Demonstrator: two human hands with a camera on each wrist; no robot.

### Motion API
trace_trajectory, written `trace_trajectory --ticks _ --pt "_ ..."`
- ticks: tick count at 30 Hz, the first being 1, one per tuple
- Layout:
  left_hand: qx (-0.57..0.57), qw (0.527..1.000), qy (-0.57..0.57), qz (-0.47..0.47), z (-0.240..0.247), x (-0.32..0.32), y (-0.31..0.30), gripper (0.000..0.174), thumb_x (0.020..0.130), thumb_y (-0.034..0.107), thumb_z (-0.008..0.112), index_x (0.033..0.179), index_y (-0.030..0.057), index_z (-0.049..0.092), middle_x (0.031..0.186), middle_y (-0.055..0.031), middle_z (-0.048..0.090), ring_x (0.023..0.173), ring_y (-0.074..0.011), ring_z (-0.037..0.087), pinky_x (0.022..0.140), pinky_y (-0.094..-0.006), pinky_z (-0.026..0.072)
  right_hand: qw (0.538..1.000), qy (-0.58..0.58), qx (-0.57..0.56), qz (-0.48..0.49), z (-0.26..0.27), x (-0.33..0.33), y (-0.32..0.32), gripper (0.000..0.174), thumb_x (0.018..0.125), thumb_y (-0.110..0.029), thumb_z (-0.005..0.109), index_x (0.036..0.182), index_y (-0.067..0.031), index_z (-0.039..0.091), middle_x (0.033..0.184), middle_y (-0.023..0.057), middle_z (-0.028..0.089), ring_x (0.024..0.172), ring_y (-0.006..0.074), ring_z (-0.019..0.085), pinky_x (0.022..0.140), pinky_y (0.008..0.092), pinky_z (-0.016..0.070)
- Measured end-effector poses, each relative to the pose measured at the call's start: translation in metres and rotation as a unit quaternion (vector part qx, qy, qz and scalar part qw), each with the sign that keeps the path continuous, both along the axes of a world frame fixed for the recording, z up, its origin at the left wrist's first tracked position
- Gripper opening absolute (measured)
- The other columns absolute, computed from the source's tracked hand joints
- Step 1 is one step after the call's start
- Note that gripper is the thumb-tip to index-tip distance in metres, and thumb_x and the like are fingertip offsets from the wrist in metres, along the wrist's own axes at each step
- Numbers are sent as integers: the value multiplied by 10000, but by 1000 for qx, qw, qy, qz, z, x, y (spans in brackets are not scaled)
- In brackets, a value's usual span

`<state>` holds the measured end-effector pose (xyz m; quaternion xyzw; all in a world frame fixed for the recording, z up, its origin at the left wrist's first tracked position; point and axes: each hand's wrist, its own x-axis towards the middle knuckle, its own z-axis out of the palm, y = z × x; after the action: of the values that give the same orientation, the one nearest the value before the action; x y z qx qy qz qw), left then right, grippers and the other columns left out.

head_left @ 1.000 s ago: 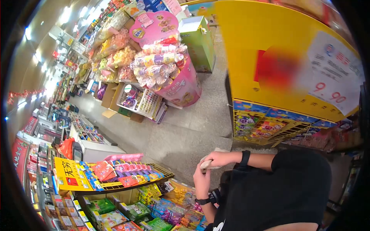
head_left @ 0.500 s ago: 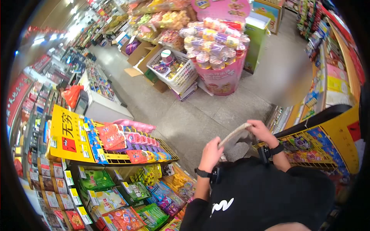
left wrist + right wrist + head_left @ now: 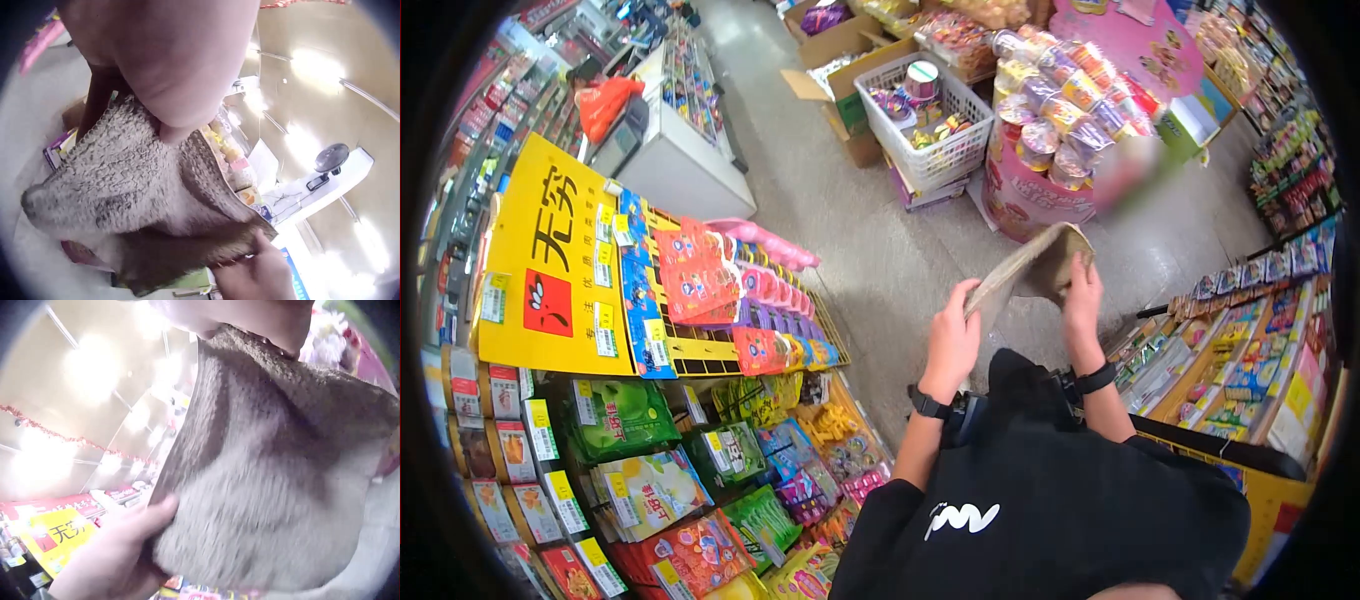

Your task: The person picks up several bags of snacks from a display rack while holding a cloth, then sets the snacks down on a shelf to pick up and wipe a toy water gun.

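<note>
A worn, greyish-beige towelling cloth point(image 3: 1032, 262) is stretched between both hands in front of the body. The left hand point(image 3: 950, 345) pinches its left end, with the thumb lying over the fabric. At the opposite end, the right hand point(image 3: 1083, 305) grips the edge with its fingertips up. The left wrist view shows the cloth point(image 3: 137, 181) hanging spread below the left hand point(image 3: 175, 69), its nap rough and its border stitched. In the right wrist view the cloth point(image 3: 269, 506) droops in a broad sheet, creased near the top where the right hand point(image 3: 250, 322) holds it.
A rack of bagged snacks point(image 3: 650, 490) with a yellow sign point(image 3: 550, 250) stands at left. Ahead are a white basket point(image 3: 955, 150), a pink display bin point(image 3: 1025, 205) piled with wrapped tubs, and open cartons point(image 3: 845, 100). Another sloped shelf point(image 3: 1240, 350) lies right; grey floor point(image 3: 840, 260) runs between.
The hands were close together on the bunched cloth, then drew apart and raised it, so it now spreads between them. The head view has swung right and down across the shop.
</note>
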<state>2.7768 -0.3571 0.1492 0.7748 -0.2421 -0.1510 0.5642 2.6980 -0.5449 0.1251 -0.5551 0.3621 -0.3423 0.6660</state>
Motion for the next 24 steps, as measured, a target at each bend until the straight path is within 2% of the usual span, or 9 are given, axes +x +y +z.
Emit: trace_trajectory --ticks 4,6,10,14,15,16,18,20,24 --pt "-68 997 28 32 -10 30 -29 579 850 2 552 1397 95 388 1278 -237 538 1147 -403 546 915 -399 464 945 111 -7 307 -15 44 25 325 974 -282 501 1119 -3 582 965 -9 581 882 92 500 773 267 408" --pt "-98 994 47 15 -24 47 -44 764 831 -22 580 1489 127 222 1453 -247 349 1283 -393 435 976 -407 428 918 31 29 394 -24 73 31 325 969 -280 509 1089 10 595 984 12 603 884 101 524 747 282 428" --pt "118 991 58 -29 -27 86 -54 914 777 -12 665 1508 156 143 1346 -248 417 1246 -392 446 970 -433 429 857 116 98 492 -30 123 -22 334 971 -284 509 1023 26 622 923 21 617 839 109 528 716 299 440" --pt "173 984 5 43 -51 126 -71 628 712 71 734 1298 127 513 1122 -172 592 1069 -372 565 881 -419 472 725 194 -6 661 -36 172 -73 360 963 -318 524 944 24 636 769 61 606 753 119 514 684 309 440" --pt "157 987 -22 35 -52 137 -74 367 730 155 725 1079 83 637 1049 -147 621 977 -359 601 825 -414 489 677 208 -51 704 -20 188 -81 348 962 -308 531 940 24 634 745 39 599 724 98 496 658 298 432" --pt "157 986 -25 44 -52 150 -79 367 730 155 725 1079 83 637 1049 -147 621 977 -359 601 825 -414 489 622 221 -100 745 -11 208 -88 336 962 -299 537 936 23 631 721 17 591 695 78 479 632 287 425" --pt "290 955 -2 -69 -48 164 -81 287 746 215 720 985 69 657 926 -134 629 882 -348 619 754 -426 501 620 132 -82 769 -37 232 -98 318 949 -288 547 939 20 626 663 18 549 649 86 448 586 306 402" --pt "291 955 -1 -63 -45 166 -79 276 755 278 712 907 51 667 883 -134 628 841 -336 623 722 -423 500 521 229 -118 814 -29 257 -105 317 946 -291 551 957 15 632 652 34 546 629 101 437 572 327 393" --pt "230 972 42 -33 -52 195 -76 257 750 294 718 888 80 679 818 -138 600 789 -344 600 689 -418 467 502 193 -85 839 -31 300 -114 305 924 -277 577 1010 8 643 757 118 635 697 148 514 684 336 445"
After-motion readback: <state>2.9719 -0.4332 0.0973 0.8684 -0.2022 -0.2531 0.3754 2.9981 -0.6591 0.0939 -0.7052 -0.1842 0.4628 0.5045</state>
